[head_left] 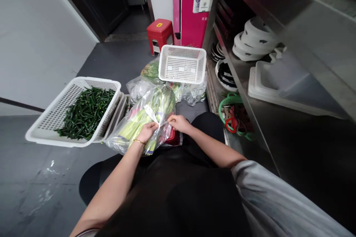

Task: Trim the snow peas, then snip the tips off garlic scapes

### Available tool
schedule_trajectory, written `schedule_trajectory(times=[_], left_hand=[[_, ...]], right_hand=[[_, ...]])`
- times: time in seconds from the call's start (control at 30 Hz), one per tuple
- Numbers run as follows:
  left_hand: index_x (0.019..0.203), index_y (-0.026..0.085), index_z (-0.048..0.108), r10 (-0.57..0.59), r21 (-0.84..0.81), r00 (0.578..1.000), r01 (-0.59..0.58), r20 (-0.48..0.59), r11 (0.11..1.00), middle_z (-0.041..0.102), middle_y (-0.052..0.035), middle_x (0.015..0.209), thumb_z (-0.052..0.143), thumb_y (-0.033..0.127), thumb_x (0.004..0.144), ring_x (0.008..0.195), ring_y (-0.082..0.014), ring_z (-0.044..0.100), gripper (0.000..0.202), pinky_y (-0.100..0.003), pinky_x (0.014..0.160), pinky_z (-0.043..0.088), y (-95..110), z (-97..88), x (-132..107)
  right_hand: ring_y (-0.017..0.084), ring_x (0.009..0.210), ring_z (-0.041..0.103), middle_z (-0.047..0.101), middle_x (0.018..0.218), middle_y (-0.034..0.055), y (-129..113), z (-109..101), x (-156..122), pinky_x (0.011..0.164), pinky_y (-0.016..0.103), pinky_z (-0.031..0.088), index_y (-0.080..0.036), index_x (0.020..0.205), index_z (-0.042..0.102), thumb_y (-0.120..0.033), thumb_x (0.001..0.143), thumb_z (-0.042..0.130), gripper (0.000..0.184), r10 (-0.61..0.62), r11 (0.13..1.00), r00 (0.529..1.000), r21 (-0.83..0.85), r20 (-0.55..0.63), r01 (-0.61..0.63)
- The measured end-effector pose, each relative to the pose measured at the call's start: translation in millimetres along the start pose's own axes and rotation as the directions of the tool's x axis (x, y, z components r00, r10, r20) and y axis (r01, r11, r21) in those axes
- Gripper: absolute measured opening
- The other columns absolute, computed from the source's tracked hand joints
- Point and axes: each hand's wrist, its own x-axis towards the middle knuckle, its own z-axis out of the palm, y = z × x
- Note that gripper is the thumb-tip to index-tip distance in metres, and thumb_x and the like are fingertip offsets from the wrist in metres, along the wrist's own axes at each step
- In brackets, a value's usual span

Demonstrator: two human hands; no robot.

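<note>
A clear plastic bag of long green stalks (141,118) lies in front of my knees on the floor. My left hand (147,132) is closed on the bag's knotted top, a thin bracelet on its wrist. My right hand (178,123) pinches the same plastic knot from the right side. Both hands sit close together over the bag's near end.
A white basket (41,126) holding green chili peppers (86,113) stands to the left. An empty white basket (182,63) rests on more bagged greens behind. A red stool (160,33) is farther back. Steel shelves (267,118) with white trays and bowls run along the right.
</note>
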Motion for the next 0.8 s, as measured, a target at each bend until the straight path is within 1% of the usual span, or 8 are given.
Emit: schedule_trajectory(times=[0.1, 0.2, 0.3, 0.4, 0.5, 0.63, 0.77, 0.8], left_hand=[[0.070, 0.014, 0.062, -0.030, -0.074, 0.999, 0.033, 0.042, 0.997, 0.058, -0.0010, 0.057, 0.063, 0.057, 0.062, 0.051, -0.0143, 0.049, 0.044, -0.028, 0.054, 0.040, -2, -1.7, -1], [0.067, 0.013, 0.063, -0.041, -0.111, 0.998, 0.046, 0.052, 0.993, 0.059, -0.0012, 0.058, 0.067, 0.055, 0.060, 0.052, -0.0137, 0.049, 0.043, -0.027, 0.054, 0.040, -3, -1.1, 0], [0.066, 0.013, 0.064, -0.045, -0.125, 0.998, 0.050, 0.043, 0.991, 0.060, -0.0018, 0.058, 0.069, 0.054, 0.057, 0.053, -0.0141, 0.050, 0.043, -0.028, 0.055, 0.040, -1, -0.8, 1], [0.066, 0.013, 0.066, -0.042, -0.114, 0.999, 0.044, 0.019, 0.992, 0.062, -0.0028, 0.059, 0.072, 0.053, 0.054, 0.057, -0.0162, 0.054, 0.042, -0.029, 0.058, 0.042, 3, 0.1, -2], [0.068, 0.013, 0.068, -0.042, -0.075, 0.999, 0.040, -0.029, 0.996, 0.063, -0.0035, 0.058, 0.070, 0.053, 0.058, 0.061, -0.0189, 0.057, 0.041, -0.030, 0.060, 0.044, 7, 1.5, -6], [0.069, 0.014, 0.067, -0.025, 0.014, 0.995, 0.026, -0.097, 1.000, 0.063, -0.0036, 0.059, 0.063, 0.055, 0.064, 0.065, -0.0211, 0.058, 0.041, -0.032, 0.063, 0.044, 8, 2.0, -8], [0.067, 0.017, 0.062, 0.017, 0.120, 0.996, -0.006, -0.092, 0.993, 0.065, -0.0045, 0.064, 0.060, 0.054, 0.063, 0.067, -0.0222, 0.058, 0.037, -0.033, 0.066, 0.045, 14, 4.3, -6], [0.069, 0.016, 0.062, 0.037, 0.196, 0.995, -0.018, -0.091, 0.980, 0.065, -0.0062, 0.067, 0.059, 0.051, 0.065, 0.068, -0.0232, 0.058, 0.035, -0.034, 0.066, 0.045, 19, 6.1, -7]], right_hand=[[0.014, 0.074, 0.061, 0.064, 0.075, 0.0002, -8, 18, -3, 0.072, 0.024, 0.045, -0.017, 0.094, 0.062, -0.021, 0.079, 0.060, 0.015, -0.060, 0.996, 0.998, -0.068, -0.022, 0.058], [0.015, 0.077, 0.059, 0.063, 0.079, 0.0018, -15, 32, -6, 0.073, 0.026, 0.043, -0.017, 0.099, 0.059, -0.026, 0.080, 0.061, 0.021, -0.104, 0.985, 0.994, -0.139, -0.026, 0.100], [0.016, 0.079, 0.059, 0.063, 0.085, 0.0036, -14, 36, -7, 0.072, 0.026, 0.043, -0.017, 0.101, 0.056, -0.028, 0.081, 0.061, 0.024, -0.133, 0.971, 0.991, -0.202, -0.015, 0.127], [0.017, 0.086, 0.059, 0.062, 0.096, 0.0063, -12, 35, -6, 0.076, 0.027, 0.043, -0.018, 0.106, 0.054, -0.025, 0.088, 0.051, 0.020, -0.166, 0.953, 0.986, -0.260, -0.013, 0.157], [0.018, 0.092, 0.059, 0.060, 0.105, 0.0087, -11, 35, -5, 0.079, 0.028, 0.044, -0.017, 0.107, 0.054, -0.025, 0.090, 0.047, 0.020, -0.198, 0.933, 0.980, -0.308, -0.011, 0.185], [0.022, 0.091, 0.060, 0.060, 0.103, 0.0130, -17, 38, -6, 0.078, 0.032, 0.047, -0.012, 0.103, 0.056, -0.029, 0.091, 0.046, 0.023, -0.195, 0.912, 0.981, -0.371, -0.017, 0.175], [0.022, 0.087, 0.062, 0.063, 0.100, 0.0129, -22, 39, 2, 0.073, 0.032, 0.048, -0.012, 0.097, 0.059, -0.026, 0.090, 0.046, 0.020, -0.193, 0.890, 0.981, -0.418, 0.020, 0.183], [0.021, 0.086, 0.062, 0.064, 0.100, 0.0117, -21, 38, 6, 0.073, 0.031, 0.049, -0.013, 0.094, 0.060, -0.024, 0.089, 0.046, 0.019, -0.194, 0.887, 0.980, -0.422, 0.030, 0.189]])
